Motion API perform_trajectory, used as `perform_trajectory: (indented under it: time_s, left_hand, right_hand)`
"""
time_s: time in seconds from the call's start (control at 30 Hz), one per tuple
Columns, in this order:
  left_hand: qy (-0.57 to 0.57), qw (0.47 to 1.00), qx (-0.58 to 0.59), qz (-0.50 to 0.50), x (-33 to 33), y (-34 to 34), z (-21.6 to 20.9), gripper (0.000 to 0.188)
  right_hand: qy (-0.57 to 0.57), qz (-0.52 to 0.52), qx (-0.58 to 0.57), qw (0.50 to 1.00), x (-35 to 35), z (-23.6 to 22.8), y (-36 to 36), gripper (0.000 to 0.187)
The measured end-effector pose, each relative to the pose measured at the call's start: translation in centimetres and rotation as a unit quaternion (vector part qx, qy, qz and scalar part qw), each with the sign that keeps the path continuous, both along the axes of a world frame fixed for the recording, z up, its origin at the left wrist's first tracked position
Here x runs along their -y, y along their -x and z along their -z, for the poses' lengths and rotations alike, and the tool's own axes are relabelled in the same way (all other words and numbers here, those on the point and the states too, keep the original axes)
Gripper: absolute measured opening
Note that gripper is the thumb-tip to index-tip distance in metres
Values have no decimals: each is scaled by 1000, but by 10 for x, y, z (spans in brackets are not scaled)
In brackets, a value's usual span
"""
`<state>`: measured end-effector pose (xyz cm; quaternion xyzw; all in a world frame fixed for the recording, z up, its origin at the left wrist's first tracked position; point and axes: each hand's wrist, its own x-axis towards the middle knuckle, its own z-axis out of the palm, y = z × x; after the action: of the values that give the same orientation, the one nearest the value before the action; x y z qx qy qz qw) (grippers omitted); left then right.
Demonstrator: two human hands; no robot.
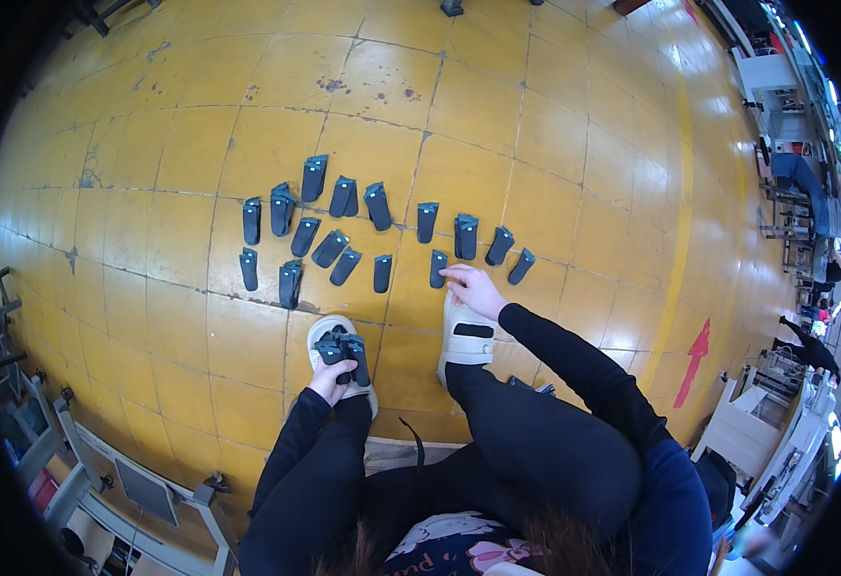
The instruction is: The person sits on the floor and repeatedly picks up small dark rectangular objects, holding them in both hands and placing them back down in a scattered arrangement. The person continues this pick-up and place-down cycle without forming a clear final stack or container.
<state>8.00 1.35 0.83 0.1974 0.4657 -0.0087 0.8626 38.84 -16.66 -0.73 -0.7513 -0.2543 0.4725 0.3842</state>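
Note:
My left hand (330, 378) is closed round a small bunch of dark flat pieces (356, 357), held over my left shoe. They are long and narrow, with a small pale label at one end; their exact kind I cannot make out. My right hand (475, 291) reaches above my right shoe (465, 348), its fingers slightly bent and apart. Its fingertips are at the right edge of a similar dark piece (437, 270) lying on the floor; whether they touch it is unclear.
Similar dark pieces, single and stacked, lie in uneven rows on the yellow tiled floor (382, 77), among them a stack (315, 179) at the far left. More dark pieces (533, 386) show beside my right leg. Grey metal frames (142, 485) stand at left, workbenches (756, 422) at right.

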Motion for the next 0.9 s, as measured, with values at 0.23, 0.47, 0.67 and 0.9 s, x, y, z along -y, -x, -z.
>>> perform_trajectory:
  time_s: [0.23, 0.47, 0.67, 0.9]
  left_hand:
    - [-1, 1000, 5, 4, -2, 3, 1, 48]
    - [0, 1000, 6, -7, -1, 2, 2, 44]
    - [4, 1000, 18, 7, -3, 2, 0, 42]
    - [-4, 999, 37, 0, -1, 2, 3, 36]
  right_hand:
    - [8, -15, 5, 1000, -4, -4, 0, 28]
    - [10, -19, 5, 1000, -3, 0, -2, 26]
    - [9, -21, -3, 1000, -1, 1, -2, 24]
    - [16, -17, -2, 1000, 0, 3, -3, 24]
